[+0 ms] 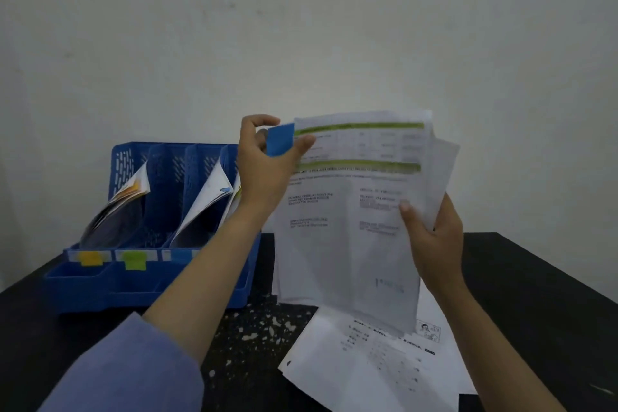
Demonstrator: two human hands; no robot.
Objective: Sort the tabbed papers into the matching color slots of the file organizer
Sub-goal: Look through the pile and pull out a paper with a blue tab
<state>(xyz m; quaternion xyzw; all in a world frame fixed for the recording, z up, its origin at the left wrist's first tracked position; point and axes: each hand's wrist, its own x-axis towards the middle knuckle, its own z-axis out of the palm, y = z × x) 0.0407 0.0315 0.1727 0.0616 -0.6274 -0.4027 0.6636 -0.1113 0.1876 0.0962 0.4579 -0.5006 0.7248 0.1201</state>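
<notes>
The black, white-flecked worktop [254, 338] fills the lower part of the frame, below a plain pale wall [301, 27].

The blue perforated plastic file organizer [100, 281] stands at the left of the frame, with upright slots side by side. Slot contents and front labels:
- Leftmost slot: a curled bundle of papers with orange tabs [128, 197], leaning left. A yellow label [91, 258] marks its front edge.
- Next slot: no papers visible. A green label [135, 260] marks its front edge.
- Third slot: white sheets with a small blue tab [214, 201] leaning inside. The left forearm hides its label.
- A further slot to the right is mostly hidden by the left arm; its contents cannot be determined.

A sheaf of white printed papers with green bands [351, 211] is held upright above the worktop at centre frame, to the right of the organizer. The right hand [434, 237] grips its right edge, thumb on the front sheet. The left hand [267, 170] pinches the blue paper tab [280, 140] at the upper left corner of the front sheet.

Loose white printed sheets [368, 368] lie flat on the worktop at lower right, beneath the held sheaf.
</notes>
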